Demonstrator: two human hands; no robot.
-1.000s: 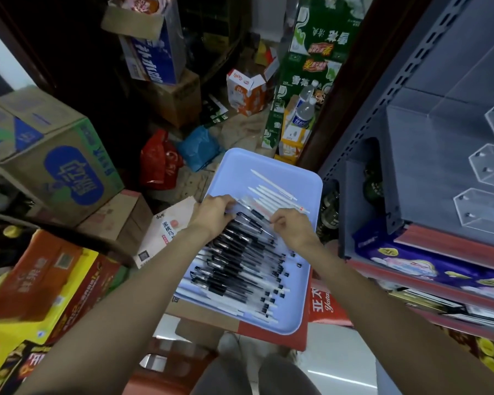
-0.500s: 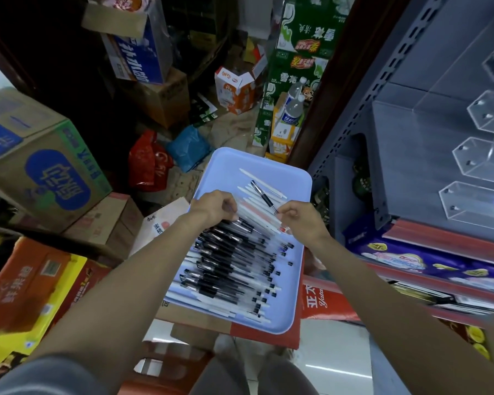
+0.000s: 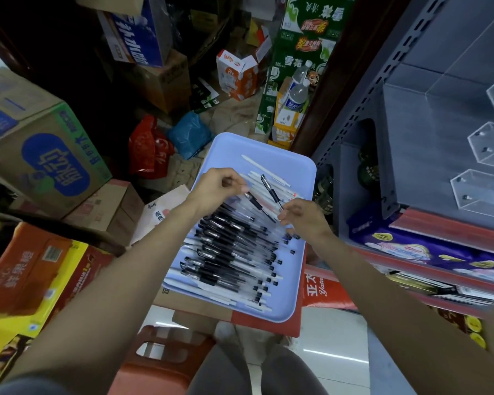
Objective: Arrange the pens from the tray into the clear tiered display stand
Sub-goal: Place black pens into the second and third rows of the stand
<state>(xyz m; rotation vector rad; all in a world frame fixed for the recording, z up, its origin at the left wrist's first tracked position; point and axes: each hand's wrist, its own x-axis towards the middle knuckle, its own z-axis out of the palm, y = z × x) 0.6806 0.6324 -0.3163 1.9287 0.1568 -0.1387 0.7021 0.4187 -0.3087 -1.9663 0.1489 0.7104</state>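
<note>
A light blue tray (image 3: 303,172) lies in front of me, filled with several black-grip pens (image 3: 228,249) and several white pens (image 3: 280,183) at its far end. My left hand (image 3: 220,186) hovers over the pile and pinches one black pen (image 3: 257,205) at its upper end. My right hand (image 3: 305,219) pinches another black pen (image 3: 271,189), which is lifted and points away from me. The clear tiered display stand (image 3: 485,149) hangs on the grey shelf at the right, with its pockets showing no pens.
The tray rests on a red and brown carton (image 3: 271,323). Cardboard boxes (image 3: 43,155) crowd the left and the floor beyond. A red stool (image 3: 166,363) is under me. The grey metal shelf (image 3: 411,138) with packaged goods (image 3: 428,249) stands at the right.
Both hands have risen from the pile. The right hand has lifted one black pen off the tray, and the left hand now pinches a second one.
</note>
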